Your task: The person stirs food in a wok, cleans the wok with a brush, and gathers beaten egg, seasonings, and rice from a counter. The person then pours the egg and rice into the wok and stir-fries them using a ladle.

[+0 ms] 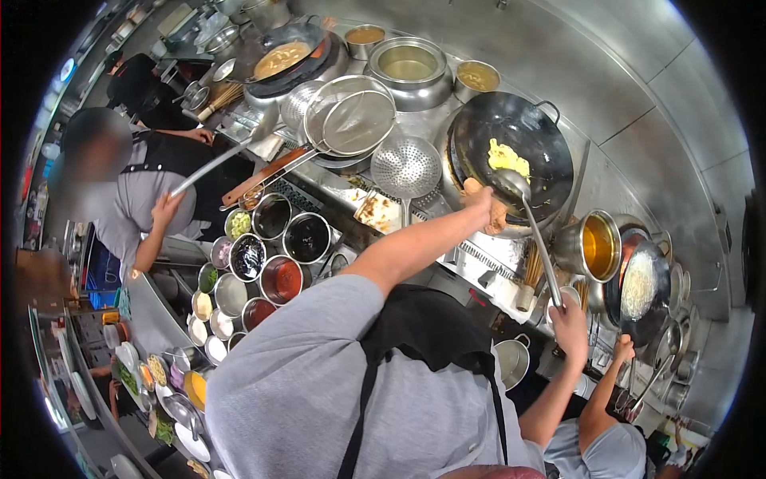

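Steel wall [574, 48] is gleaming behind the wok [554, 152]! Left hand [480, 203] clamping cloth [497, 217] at its near rim, right hand [570, 326] gripping the ladle [539, 246]; slipping cloth could be spilling egg [504, 156].

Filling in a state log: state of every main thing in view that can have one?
Near wok: uncovered, in use
Yellow food: clumped in that wok
Ladle: held, bowl at the food
Left hand: closed at the wok's edge
Right hand: closed around the ladle handle
Amber liquid: in an open pot
Mesh strainer: set down
Perforated skimmer: set down
Red sauce: uncovered
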`<state>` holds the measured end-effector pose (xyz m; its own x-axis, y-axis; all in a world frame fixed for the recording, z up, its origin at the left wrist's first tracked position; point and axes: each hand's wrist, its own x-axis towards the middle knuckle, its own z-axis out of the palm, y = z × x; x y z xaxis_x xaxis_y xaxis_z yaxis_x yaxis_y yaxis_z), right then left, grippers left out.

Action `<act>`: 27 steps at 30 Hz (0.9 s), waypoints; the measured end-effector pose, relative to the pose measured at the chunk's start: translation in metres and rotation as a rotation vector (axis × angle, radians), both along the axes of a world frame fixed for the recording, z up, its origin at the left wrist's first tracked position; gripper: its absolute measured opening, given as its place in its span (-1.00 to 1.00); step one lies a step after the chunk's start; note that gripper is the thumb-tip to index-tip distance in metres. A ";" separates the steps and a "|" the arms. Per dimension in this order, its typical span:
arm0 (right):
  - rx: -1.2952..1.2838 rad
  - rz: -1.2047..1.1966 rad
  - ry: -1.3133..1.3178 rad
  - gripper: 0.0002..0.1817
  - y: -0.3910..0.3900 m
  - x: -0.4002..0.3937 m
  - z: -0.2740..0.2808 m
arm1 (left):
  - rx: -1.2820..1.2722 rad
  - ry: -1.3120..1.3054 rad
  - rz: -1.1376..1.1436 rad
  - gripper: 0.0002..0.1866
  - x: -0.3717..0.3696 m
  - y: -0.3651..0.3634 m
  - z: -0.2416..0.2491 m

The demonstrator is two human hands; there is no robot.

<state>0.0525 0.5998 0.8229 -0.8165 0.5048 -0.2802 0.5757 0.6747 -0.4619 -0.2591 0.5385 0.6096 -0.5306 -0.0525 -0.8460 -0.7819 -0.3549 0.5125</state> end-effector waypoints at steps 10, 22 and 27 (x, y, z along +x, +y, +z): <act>0.102 0.036 -0.141 -0.60 -0.018 -0.014 0.037 | 0.400 -0.041 -0.357 -0.72 0.022 -0.053 0.047; 0.162 -0.036 -0.141 -0.67 0.015 -0.039 -0.057 | 0.333 0.167 -0.429 -0.85 0.038 -0.087 0.047; -0.092 -0.174 0.362 -0.65 0.027 -0.037 -0.140 | 0.502 0.110 -0.457 -0.75 0.051 -0.112 -0.035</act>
<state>0.0154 0.6271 0.6832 -0.7753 0.6303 -0.0407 0.4664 0.5279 -0.7098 -0.2082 0.4269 0.5748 -0.4902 0.5814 -0.6494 -0.8627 -0.2174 0.4566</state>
